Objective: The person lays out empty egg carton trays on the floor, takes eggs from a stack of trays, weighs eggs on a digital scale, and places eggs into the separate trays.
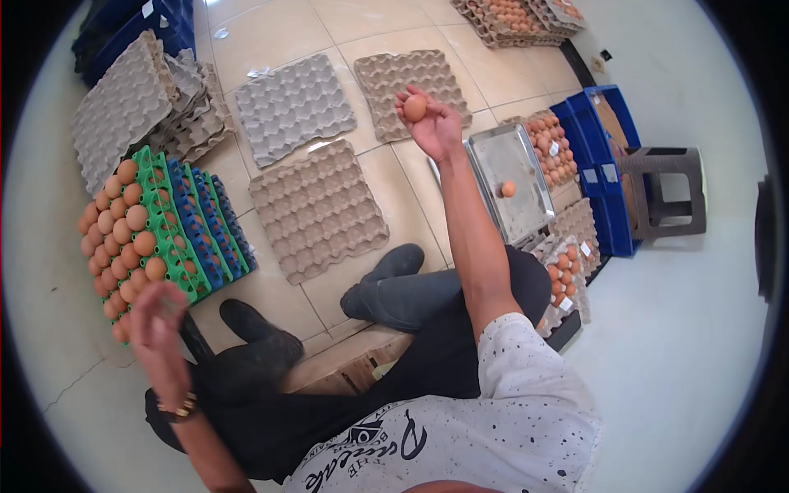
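At the far left of the middle paper tray (319, 209), a pile of other paper trays (123, 107) leans to one side. Also to its left, nearer to the person, stands the egg stack (122, 234), on green and blue plastic trays; many brown eggs fill its visible face, so on this side much seems left to handle. The left hand (160, 329) is at the near edge of this stack, with fingers loosely bent, but it is blurred, and I cannot tell if it pinches an egg. Beyond the middle tray lies a grey tray (296, 107), and beyond it to the right a brown tray (386, 107). All three trays show bare cups, so I judge that their filling is not yet begun. The right hand (440, 131) appears over the brown tray, palm upward, its fingers curved around one egg (415, 107), which is not set down. To the right of the middle tray, a metal pan (491, 152) carries a single egg (508, 189). Farther right of the same landmark, loaded egg trays (549, 146) stand beside blue crates (604, 172); this portion looks already done.
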{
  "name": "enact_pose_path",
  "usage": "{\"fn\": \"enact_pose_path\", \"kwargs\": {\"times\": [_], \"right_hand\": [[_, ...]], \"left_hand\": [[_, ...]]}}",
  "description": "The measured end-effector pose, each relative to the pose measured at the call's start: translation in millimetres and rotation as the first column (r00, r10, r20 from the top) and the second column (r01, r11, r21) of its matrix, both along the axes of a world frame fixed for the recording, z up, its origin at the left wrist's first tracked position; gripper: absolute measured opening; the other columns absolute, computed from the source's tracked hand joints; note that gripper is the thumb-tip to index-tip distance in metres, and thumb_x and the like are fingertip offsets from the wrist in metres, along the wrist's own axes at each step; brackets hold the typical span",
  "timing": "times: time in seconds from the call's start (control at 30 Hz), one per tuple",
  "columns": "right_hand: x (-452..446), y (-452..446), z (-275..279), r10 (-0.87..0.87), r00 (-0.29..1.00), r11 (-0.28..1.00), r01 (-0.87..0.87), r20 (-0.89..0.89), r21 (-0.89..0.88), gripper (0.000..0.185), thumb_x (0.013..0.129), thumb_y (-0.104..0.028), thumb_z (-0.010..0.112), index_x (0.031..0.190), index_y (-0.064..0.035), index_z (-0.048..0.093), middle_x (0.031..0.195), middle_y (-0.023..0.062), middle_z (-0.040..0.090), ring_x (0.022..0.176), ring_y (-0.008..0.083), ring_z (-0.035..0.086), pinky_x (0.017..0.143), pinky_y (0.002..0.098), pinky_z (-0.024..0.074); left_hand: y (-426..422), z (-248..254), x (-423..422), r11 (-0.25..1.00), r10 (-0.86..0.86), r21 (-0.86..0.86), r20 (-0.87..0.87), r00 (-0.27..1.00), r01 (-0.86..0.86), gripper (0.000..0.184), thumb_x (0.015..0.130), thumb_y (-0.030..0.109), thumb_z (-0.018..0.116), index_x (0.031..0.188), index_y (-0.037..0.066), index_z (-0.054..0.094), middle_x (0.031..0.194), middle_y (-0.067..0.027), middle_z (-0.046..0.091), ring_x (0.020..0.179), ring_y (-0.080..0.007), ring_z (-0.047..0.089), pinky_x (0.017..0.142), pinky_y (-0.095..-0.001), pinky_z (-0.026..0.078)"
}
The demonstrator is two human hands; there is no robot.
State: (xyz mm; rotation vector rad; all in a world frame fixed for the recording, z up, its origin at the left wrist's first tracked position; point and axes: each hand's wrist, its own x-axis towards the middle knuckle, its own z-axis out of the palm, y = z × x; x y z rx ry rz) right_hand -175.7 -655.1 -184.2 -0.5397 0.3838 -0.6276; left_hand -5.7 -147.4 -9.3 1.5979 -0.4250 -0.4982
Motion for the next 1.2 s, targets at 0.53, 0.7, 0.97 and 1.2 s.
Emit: {"fn": "enact_pose_path", "kwargs": {"times": [0.53, 0.7, 0.97, 1.2], "right_hand": [[39, 18, -86, -0.532, 0.655, 0.728, 0.031, -0.536, -0.685, 0.038, 0.079, -0.01, 0.082, 0.111, 0.0005, 0.065, 0.101, 0.0062, 0.069, 0.092, 0.0171, 0.066, 0.078, 0.031, 0.0556], [15, -26, -176, -0.324, 0.594, 0.946, 0.225, -0.736, -0.234, 0.035, 0.082, -0.012, 0.079, 0.111, 0.0012, 0.066, 0.101, 0.009, 0.07, 0.09, 0.0162, 0.067, 0.075, 0.0303, 0.0553], [42, -34, -196, -0.754, 0.365, 0.444, -0.331, -0.547, -0.833, 0.039, 0.074, -0.011, 0.076, 0.112, -0.0036, 0.067, 0.1, 0.0151, 0.071, 0.092, 0.0278, 0.07, 0.082, 0.0366, 0.0545], [35, -22, -181, -0.687, 0.344, 0.417, -0.534, -0.64, -0.735, 0.039, 0.075, -0.014, 0.077, 0.112, -0.0084, 0.066, 0.1, 0.0111, 0.071, 0.091, 0.0227, 0.069, 0.083, 0.035, 0.0532]], "left_hand": [[-65, -66, -102, 0.74, -0.585, 0.42, 0.018, 0.811, 0.525, 0.042, 0.081, 0.005, 0.072, 0.121, 0.0, 0.061, 0.109, -0.0152, 0.067, 0.101, -0.0269, 0.066, 0.09, -0.0357, 0.051], [-60, -75, -100, 0.705, -0.602, 0.511, 0.064, 0.796, 0.492, 0.038, 0.081, 0.006, 0.071, 0.118, 0.001, 0.062, 0.107, -0.016, 0.067, 0.1, -0.0312, 0.066, 0.088, -0.0373, 0.051], [-62, -86, -93, 0.689, -0.596, 0.554, 0.065, 0.801, 0.468, 0.037, 0.08, 0.007, 0.072, 0.116, 0.002, 0.063, 0.107, -0.0157, 0.067, 0.098, -0.0346, 0.065, 0.086, -0.0395, 0.052], [-62, -80, -90, 0.68, -0.598, 0.558, 0.046, 0.8, 0.476, 0.037, 0.08, 0.009, 0.072, 0.116, 0.003, 0.063, 0.107, -0.0151, 0.067, 0.097, -0.0357, 0.064, 0.085, -0.0404, 0.051]]}}
